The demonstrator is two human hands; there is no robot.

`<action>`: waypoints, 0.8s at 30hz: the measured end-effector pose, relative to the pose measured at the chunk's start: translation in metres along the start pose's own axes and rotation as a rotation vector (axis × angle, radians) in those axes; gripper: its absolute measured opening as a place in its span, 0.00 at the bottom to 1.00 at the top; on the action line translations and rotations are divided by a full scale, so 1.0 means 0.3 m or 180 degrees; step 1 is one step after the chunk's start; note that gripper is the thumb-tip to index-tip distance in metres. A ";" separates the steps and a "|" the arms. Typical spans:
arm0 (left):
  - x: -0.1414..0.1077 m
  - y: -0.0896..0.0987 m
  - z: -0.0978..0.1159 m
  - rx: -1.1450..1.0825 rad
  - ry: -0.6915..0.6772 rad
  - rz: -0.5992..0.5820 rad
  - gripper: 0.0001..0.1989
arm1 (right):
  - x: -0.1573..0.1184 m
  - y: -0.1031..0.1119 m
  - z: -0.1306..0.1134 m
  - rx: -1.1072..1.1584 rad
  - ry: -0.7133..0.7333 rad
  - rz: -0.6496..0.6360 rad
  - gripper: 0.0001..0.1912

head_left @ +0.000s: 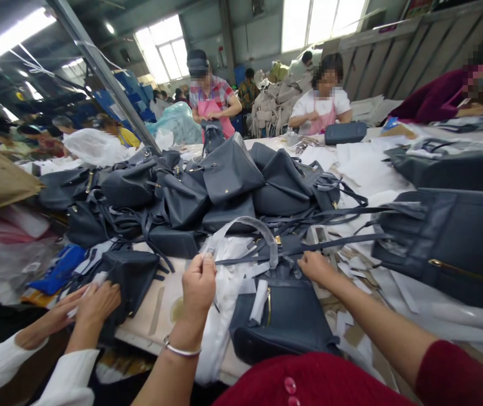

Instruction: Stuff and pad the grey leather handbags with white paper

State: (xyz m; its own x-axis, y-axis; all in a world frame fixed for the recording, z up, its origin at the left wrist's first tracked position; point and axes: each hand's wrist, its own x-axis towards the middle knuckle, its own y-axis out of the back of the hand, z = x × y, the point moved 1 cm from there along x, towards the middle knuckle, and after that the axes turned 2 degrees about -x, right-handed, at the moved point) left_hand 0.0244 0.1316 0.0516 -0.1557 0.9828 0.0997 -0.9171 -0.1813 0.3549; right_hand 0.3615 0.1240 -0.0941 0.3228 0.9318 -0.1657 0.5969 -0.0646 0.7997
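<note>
My left hand (199, 282), with a silver bangle at the wrist, pinches one end of a translucent plastic strip (247, 223). The strip arches rightward and down over a dark navy bag (284, 316), which lies before me with a gold zip and a rolled white paper on its front. A thin dark strap (241, 260) runs from beside my left fingers toward the bag's top. My right hand (317, 268) is closed at the bag's upper right edge, by crumpled clear plastic; what its fingers grip is hidden.
A heap of navy bags (233, 169) covers the table beyond. Another big bag (457, 242) lies right, among paper scraps. At left, a co-worker's white-sleeved hands (93, 304) work beside a dark bag (129, 276). Two people in pink aprons stand across the table.
</note>
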 end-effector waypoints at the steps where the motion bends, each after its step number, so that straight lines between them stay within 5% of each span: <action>1: -0.005 -0.022 -0.044 0.0276 0.0135 -0.0136 0.20 | -0.010 -0.011 0.005 0.0144 -0.0082 0.0031 0.06; 7: -0.028 -0.173 -0.258 0.0956 0.0835 -0.0971 0.20 | -0.020 -0.014 -0.083 0.1476 0.0150 0.0248 0.15; 14: -0.002 -0.255 -0.300 0.1334 0.0648 -0.1362 0.12 | -0.144 0.138 -0.253 0.2952 0.1136 -0.0073 0.14; 19: -0.016 -0.239 -0.178 0.1305 0.0150 -0.1245 0.20 | -0.244 0.390 -0.407 0.3393 0.1813 0.0119 0.07; 21: -0.031 -0.236 -0.080 0.0466 0.0047 -0.1566 0.24 | -0.301 0.461 -0.488 0.3169 0.2242 0.0035 0.07; 24: -0.058 -0.209 0.082 -0.1714 0.0519 -0.2622 0.40 | -0.395 0.469 -0.584 0.2439 0.3326 -0.0422 0.11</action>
State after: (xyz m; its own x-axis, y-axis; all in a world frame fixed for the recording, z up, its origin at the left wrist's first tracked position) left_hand 0.0937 0.1249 0.0504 0.5924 0.7948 -0.1313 -0.7995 0.5601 -0.2169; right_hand 0.2786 0.0672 0.1391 -0.2845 0.7598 0.5846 0.9567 0.1859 0.2240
